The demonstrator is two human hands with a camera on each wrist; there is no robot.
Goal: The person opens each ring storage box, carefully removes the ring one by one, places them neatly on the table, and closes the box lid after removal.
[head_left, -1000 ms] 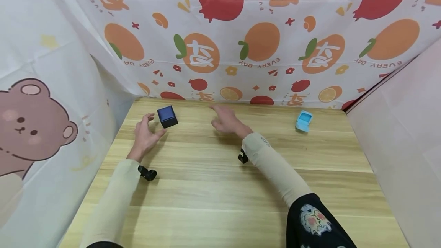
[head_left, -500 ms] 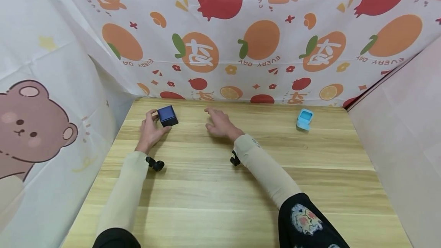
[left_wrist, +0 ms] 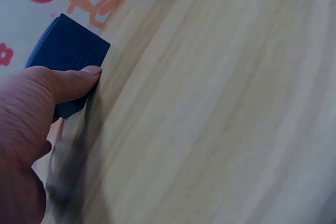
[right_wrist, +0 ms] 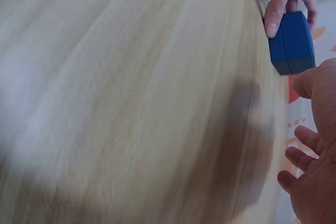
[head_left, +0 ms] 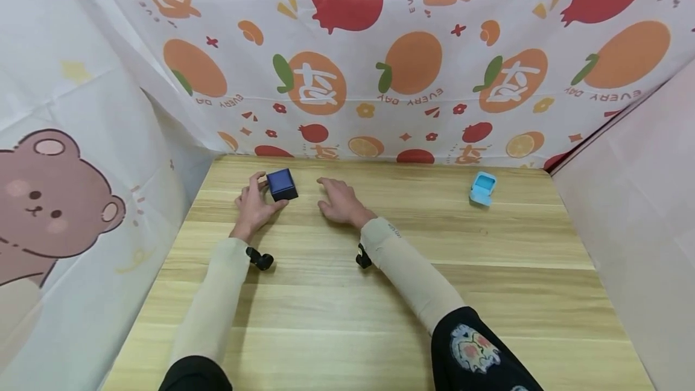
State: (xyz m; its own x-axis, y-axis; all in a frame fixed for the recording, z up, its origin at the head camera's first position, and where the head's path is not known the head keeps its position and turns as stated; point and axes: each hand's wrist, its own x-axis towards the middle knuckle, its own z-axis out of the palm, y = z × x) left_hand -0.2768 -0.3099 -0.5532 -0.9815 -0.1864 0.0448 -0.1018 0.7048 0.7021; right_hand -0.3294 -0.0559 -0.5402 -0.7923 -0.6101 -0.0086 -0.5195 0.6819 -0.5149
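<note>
A small dark blue box (head_left: 282, 184), shaped like a ring box with a lid seam round it, is on the far left part of the table. My left hand (head_left: 255, 205) holds it from the left, the thumb on its near side and fingers at its back left. In the left wrist view the thumb presses on the box (left_wrist: 63, 45); the other fingertips are hidden. To its right, my right hand (head_left: 341, 201) reaches over the table, holding nothing. The right wrist view has its loosely bent fingers close to the box (right_wrist: 294, 40); I cannot tell whether they touch.
A light blue small box (head_left: 482, 188) stands with its lid up at the far right of the wooden table (head_left: 347, 318). A fruit-print cloth (head_left: 347, 77) hangs along the back edge, and pale cloths hang at both sides.
My left hand has come up to the dark blue box, taken hold of it and shifted it a little to the right. My right hand has moved left towards it.
</note>
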